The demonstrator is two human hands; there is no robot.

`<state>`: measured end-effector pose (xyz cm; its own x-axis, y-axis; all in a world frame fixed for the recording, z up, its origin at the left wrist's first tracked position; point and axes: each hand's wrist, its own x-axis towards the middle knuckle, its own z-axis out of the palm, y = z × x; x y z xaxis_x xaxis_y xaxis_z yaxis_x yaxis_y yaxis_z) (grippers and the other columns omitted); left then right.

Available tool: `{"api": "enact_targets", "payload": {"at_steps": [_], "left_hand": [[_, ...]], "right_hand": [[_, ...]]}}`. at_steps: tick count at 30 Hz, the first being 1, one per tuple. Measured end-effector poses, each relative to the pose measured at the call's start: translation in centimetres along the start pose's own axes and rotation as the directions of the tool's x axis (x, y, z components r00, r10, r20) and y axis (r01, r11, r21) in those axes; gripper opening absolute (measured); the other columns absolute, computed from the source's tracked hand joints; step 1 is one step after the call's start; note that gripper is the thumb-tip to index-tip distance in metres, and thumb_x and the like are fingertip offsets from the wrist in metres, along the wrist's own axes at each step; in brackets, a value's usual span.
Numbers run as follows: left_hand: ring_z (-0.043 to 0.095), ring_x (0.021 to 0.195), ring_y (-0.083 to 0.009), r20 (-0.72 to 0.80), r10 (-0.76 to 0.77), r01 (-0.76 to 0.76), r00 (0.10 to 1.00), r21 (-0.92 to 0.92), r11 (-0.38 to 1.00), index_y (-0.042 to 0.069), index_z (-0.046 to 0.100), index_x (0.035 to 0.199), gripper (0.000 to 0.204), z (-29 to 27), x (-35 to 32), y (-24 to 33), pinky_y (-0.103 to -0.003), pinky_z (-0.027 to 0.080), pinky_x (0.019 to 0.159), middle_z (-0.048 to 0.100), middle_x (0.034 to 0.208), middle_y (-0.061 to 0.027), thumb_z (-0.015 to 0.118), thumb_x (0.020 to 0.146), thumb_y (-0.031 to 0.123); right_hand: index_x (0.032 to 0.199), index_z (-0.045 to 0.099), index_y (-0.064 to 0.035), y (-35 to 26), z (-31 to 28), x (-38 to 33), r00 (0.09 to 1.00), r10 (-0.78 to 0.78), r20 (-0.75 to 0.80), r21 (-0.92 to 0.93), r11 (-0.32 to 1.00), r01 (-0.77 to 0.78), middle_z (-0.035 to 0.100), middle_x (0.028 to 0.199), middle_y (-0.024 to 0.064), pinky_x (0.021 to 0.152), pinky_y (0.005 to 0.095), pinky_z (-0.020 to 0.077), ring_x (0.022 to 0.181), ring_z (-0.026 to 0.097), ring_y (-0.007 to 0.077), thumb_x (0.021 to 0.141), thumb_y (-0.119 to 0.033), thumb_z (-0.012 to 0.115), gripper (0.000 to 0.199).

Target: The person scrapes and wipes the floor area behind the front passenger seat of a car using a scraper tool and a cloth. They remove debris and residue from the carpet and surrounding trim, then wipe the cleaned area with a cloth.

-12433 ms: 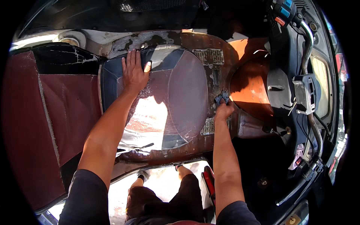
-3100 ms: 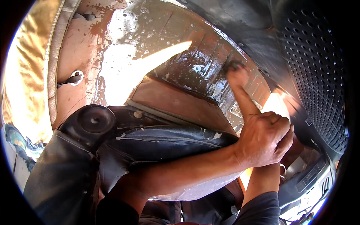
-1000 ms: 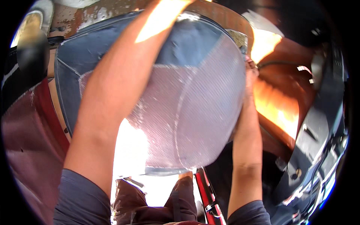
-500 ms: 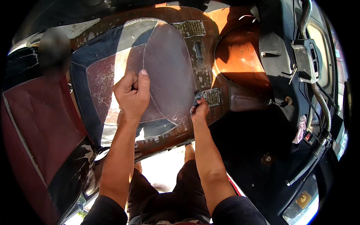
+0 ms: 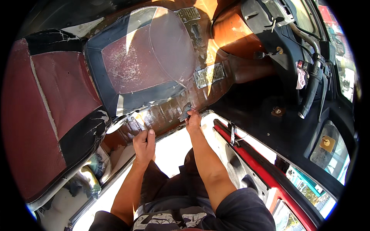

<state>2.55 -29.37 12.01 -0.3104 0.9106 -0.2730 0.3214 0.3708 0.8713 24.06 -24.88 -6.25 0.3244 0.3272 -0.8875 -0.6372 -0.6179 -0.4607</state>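
A small grey rag [image 5: 185, 111] is pinched in my right hand [image 5: 194, 119], over the worn brown metal base [image 5: 162, 111] beside the seat, near the sill of the open doorway. My left hand [image 5: 144, 145] is a loose fist with the thumb up, and no object shows in it. It hovers near the front lower edge of the maroon and black seat cushion [image 5: 127, 69], apart from it. The cushion is scuffed, with pale worn patches.
A maroon backrest [image 5: 65, 88] stands at the left. Handlebars [image 5: 310, 94] with a pink cloth [image 5: 300, 79] tied near them are at the right, beside a key ring [image 5: 264, 55] in the panel. A red-edged door [image 5: 246, 154] hangs open at the lower right.
My view has shifted toward the doorway. Both hands have moved nearer me, off the cushion area to the base by the sill. The rag stays in my right hand.
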Motion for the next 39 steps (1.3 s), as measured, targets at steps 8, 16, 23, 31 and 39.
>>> {"api": "enact_targets", "payload": {"at_steps": [8,16,23,31,39], "left_hand": [[0.040,0.056,-0.0235,-0.079,-0.162,0.177,0.984,0.256,0.950,-0.002,0.049,0.075,0.036,-3.8,-9.1,-4.7,-0.041,0.036,0.055,0.043,0.060,-0.0152,0.052,0.102,0.021],[0.056,0.064,-0.0382,-0.317,-0.197,0.267,0.928,0.194,0.944,0.003,0.051,0.091,0.006,-4.1,-19.5,-8.4,-0.044,0.045,0.061,0.059,0.076,-0.0178,0.054,0.096,0.006],[0.066,0.081,-0.0334,-0.341,-0.302,0.337,0.890,0.048,0.940,0.004,0.058,0.104,0.014,-5.0,-23.6,-12.0,-0.041,0.052,0.071,0.064,0.091,-0.0161,0.061,0.090,0.005],[0.065,0.074,-0.0321,-0.463,-0.198,0.201,0.864,-0.043,0.979,0.000,0.060,0.097,0.007,-15.7,-22.5,-10.7,-0.038,0.052,0.068,0.065,0.083,-0.0172,0.062,0.090,0.001],[0.050,0.067,-0.0060,-0.681,-0.037,-0.138,0.731,-0.201,0.970,0.000,0.061,0.094,0.020,-26.5,-7.0,-7.2,-0.025,0.044,0.060,0.058,0.075,0.0034,0.062,0.102,0.019]], "right_hand": [[0.105,0.065,-0.0112,4.2,-2.0,-0.8,0.971,0.113,0.210,-0.194,0.978,-0.072,0.064,0.090,-0.0015,0.058,0.0298,0.0423,0.075,0.056,0.0127,0.079,-0.002,0.064,0.027],[0.107,0.067,-0.0118,3.7,-1.9,-1.3,0.952,0.151,0.268,-0.392,0.919,-0.036,0.063,0.095,-0.0010,0.061,0.0307,0.0420,0.076,0.055,0.0145,0.080,-0.003,0.062,0.029],[0.096,0.063,-0.0178,4.5,-2.6,-1.3,0.912,0.147,0.382,-0.488,0.870,0.064,0.057,0.081,-0.0046,0.056,0.0297,0.0422,0.068,0.054,0.0132,0.076,-0.006,0.064,0.023],[0.096,0.064,-0.0185,9.6,-2.7,-4.2,0.900,0.186,0.394,-0.626,0.772,0.114,0.058,0.085,-0.0051,0.063,0.0311,0.0420,0.074,0.054,0.0134,0.077,-0.009,0.061,0.021],[0.103,0.067,-0.0089,16.6,2.3,-8.2,0.850,0.135,0.509,-0.731,0.590,0.344,0.062,0.090,-0.0005,0.060,0.0275,0.0427,0.077,0.056,0.0128,0.077,-0.007,0.062,0.027]]}}
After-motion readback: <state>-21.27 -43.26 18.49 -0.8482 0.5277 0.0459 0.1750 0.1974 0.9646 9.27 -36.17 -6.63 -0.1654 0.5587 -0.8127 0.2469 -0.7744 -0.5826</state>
